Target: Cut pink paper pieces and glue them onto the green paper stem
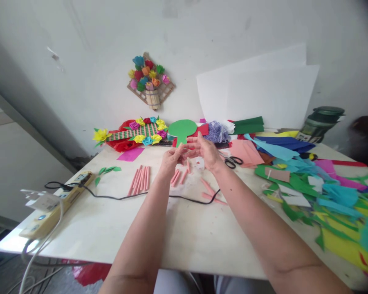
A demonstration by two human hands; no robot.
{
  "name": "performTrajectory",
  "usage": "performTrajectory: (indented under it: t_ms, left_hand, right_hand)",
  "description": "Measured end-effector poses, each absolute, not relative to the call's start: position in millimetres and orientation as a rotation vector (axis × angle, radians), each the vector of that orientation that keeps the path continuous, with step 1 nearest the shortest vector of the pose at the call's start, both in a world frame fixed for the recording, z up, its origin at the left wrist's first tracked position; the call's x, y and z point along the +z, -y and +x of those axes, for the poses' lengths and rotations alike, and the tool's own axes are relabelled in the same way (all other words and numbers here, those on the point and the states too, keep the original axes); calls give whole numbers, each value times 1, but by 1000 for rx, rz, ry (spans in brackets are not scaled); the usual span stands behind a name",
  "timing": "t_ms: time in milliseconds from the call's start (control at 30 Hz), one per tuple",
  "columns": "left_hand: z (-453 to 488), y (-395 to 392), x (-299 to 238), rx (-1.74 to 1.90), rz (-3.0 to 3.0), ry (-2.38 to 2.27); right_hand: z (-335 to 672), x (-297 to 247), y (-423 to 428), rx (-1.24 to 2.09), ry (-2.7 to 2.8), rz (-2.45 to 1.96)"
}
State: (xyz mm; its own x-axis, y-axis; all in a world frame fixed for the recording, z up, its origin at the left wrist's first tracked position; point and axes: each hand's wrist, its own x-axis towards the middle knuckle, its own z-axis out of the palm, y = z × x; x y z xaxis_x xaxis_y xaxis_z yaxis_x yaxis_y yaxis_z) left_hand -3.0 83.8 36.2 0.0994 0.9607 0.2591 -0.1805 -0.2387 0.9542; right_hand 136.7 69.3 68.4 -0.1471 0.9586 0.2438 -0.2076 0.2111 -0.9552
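Both my hands reach to the middle of the table, their fingertips close together. My left hand (pixel 172 158) has its thumb and fingers drawn together in a pinch; whatever may be between them is too small to make out. My right hand (pixel 205 152) holds nothing I can see, its fingers stretched out toward the left one. Just beyond the fingertips is a green round paper piece (pixel 182 128) with a stem-like lower part. Below the hands lie short pink paper rolls (pixel 175 178). Black-handled scissors (pixel 233 162) rest beside my right wrist.
Longer pink rolls (pixel 140 179) lie to the left. A black cord (pixel 119 198) crosses the table from a power strip (pixel 49 216). Coloured paper scraps (pixel 313 196) cover the right side. A flower-decorated paper guitar (pixel 141 132) and purple yarn (pixel 216 131) are at the back.
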Motion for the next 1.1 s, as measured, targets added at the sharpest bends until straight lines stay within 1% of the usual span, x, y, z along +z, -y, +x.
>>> performTrajectory:
  t_ms: [167,367,600,700,900,1100]
  left_hand:
    - [-3,-83,36,1428,1357,-889]
    - [-3,-83,37,1410,1242,-818]
    - [-2,-80,34,1402,1207,-782]
    - [-2,-80,31,1406,1250,-790]
    - [-3,-78,35,1484,1390,-821]
    - [-11,-84,39,1603,1280,-788]
  right_hand:
    - [136,70,-66,1204,1357,-842]
    - [136,71,-63,1121,1487,-836]
    - [140,74,-62,1195,1439,-853]
    - [142,76,-60,1176,1460,-859]
    - [145,76,-60,1117,1492,-865]
    - [154,70,-71,1165,1380,-888]
